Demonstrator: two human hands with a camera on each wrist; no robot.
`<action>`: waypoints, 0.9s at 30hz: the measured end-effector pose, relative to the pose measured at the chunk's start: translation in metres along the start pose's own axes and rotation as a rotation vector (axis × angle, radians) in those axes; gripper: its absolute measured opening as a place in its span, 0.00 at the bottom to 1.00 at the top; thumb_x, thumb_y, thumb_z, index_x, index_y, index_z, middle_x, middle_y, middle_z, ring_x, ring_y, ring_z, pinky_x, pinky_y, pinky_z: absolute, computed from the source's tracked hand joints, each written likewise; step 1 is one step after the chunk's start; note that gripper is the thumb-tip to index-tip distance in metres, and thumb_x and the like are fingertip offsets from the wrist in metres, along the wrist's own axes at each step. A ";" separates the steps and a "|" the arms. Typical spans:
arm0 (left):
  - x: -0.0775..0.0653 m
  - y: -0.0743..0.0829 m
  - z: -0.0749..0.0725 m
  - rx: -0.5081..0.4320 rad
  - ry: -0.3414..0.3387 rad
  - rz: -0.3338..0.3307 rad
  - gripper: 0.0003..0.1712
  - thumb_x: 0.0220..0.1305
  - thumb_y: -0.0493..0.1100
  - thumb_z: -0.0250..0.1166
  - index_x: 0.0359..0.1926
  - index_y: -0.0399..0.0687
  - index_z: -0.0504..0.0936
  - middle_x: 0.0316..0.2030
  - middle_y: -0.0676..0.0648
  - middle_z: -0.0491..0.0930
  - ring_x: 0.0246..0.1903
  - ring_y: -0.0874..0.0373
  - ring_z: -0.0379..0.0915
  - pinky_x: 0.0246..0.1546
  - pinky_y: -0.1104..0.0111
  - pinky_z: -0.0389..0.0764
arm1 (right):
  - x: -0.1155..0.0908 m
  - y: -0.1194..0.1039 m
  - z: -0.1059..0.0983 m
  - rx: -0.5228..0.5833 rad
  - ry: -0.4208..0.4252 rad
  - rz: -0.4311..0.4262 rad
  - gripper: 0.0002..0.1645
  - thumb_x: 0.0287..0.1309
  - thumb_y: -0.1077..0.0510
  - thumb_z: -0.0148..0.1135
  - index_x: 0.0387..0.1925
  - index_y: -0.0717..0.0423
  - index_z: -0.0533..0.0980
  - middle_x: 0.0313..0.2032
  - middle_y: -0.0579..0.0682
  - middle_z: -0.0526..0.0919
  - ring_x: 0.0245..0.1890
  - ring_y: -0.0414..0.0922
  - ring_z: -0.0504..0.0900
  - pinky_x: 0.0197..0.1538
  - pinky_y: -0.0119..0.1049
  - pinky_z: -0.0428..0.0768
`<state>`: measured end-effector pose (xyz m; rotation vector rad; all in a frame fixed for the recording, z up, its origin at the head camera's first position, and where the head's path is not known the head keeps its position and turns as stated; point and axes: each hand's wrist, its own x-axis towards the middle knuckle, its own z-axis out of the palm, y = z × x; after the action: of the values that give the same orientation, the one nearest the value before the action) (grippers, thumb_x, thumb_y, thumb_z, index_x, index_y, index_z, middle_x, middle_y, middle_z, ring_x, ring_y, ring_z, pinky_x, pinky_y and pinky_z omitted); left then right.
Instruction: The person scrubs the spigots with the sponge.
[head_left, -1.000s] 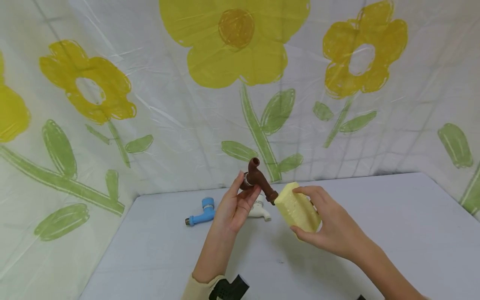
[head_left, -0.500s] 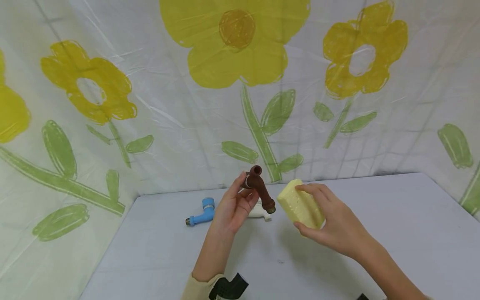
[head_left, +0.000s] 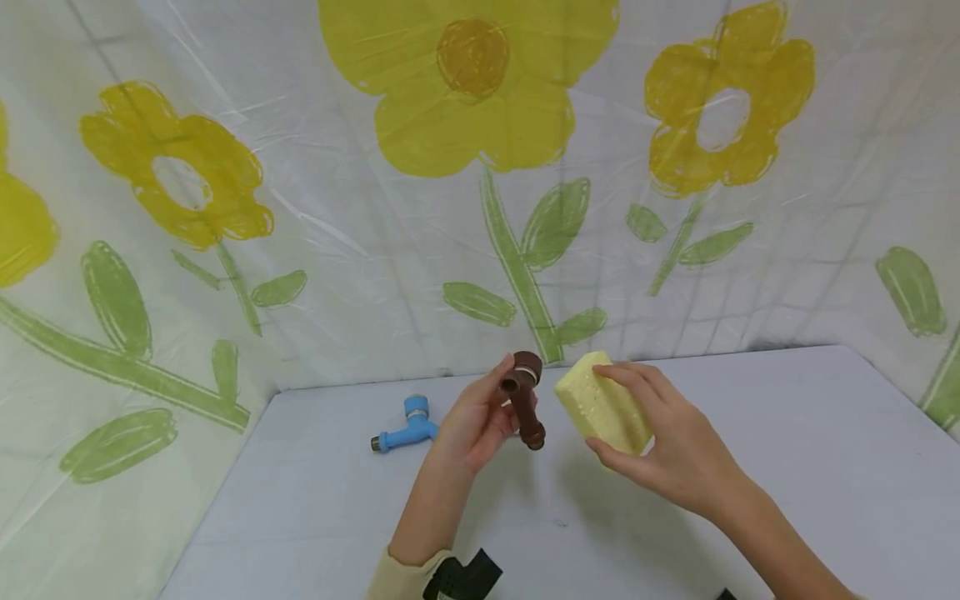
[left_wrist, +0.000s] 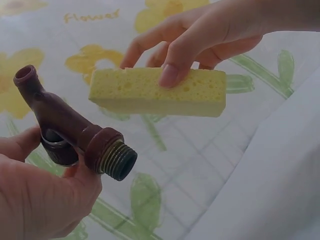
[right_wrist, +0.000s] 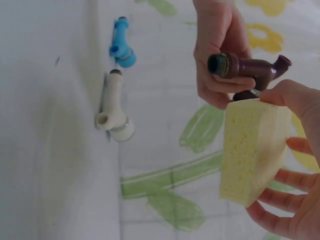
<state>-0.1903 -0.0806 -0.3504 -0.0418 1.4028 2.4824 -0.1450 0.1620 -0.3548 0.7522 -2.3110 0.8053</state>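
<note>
Far left on the tabletop (head_left: 300,508): blue tap (head_left: 407,432), lying near the flower-print sheet (head_left: 352,292); white tap (right_wrist: 113,102) next along, mostly hidden in head view, plain in right wrist view, near the blue one. Then left-hand grip (head_left: 476,429), clamped on brown tap (head_left: 523,406), which is up off the tabletop, spout mouth facing the head camera. Just right of that, yellow sponge (head_left: 600,408), also up off the tabletop, tilted, visible gap to the brown tap. Far right, right-hand grip (head_left: 678,446) clamped on the sponge, thumb and fingers on opposite sides
</note>
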 end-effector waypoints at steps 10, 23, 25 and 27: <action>0.000 -0.007 0.006 0.078 -0.098 -0.046 0.13 0.83 0.42 0.53 0.41 0.46 0.81 0.36 0.51 0.79 0.28 0.60 0.80 0.39 0.72 0.85 | 0.000 -0.002 0.002 0.005 0.028 -0.014 0.50 0.41 0.57 0.85 0.69 0.50 0.74 0.60 0.51 0.79 0.53 0.51 0.84 0.40 0.47 0.88; 0.000 0.005 -0.011 0.174 -0.355 0.014 0.28 0.68 0.27 0.48 0.68 0.26 0.72 0.61 0.40 0.75 0.49 0.55 0.84 0.58 0.62 0.83 | 0.003 0.000 0.000 -0.017 0.087 0.004 0.48 0.42 0.57 0.83 0.68 0.54 0.74 0.58 0.54 0.79 0.50 0.52 0.83 0.34 0.45 0.86; 0.001 0.006 -0.012 0.189 -0.380 0.014 0.34 0.67 0.27 0.50 0.74 0.21 0.63 0.66 0.36 0.72 0.51 0.55 0.84 0.61 0.62 0.81 | 0.003 0.000 0.000 -0.024 0.092 0.009 0.47 0.42 0.57 0.83 0.67 0.53 0.75 0.57 0.54 0.79 0.49 0.52 0.83 0.33 0.43 0.85; 0.001 0.007 -0.012 0.197 -0.375 0.018 0.32 0.70 0.29 0.51 0.73 0.21 0.63 0.68 0.36 0.70 0.51 0.55 0.84 0.62 0.62 0.81 | 0.003 0.001 0.000 -0.027 0.092 0.011 0.47 0.41 0.57 0.84 0.67 0.53 0.75 0.57 0.54 0.79 0.47 0.52 0.83 0.32 0.42 0.84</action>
<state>-0.1941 -0.0939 -0.3508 0.4537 1.4709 2.2020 -0.1478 0.1613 -0.3534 0.6768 -2.2415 0.7955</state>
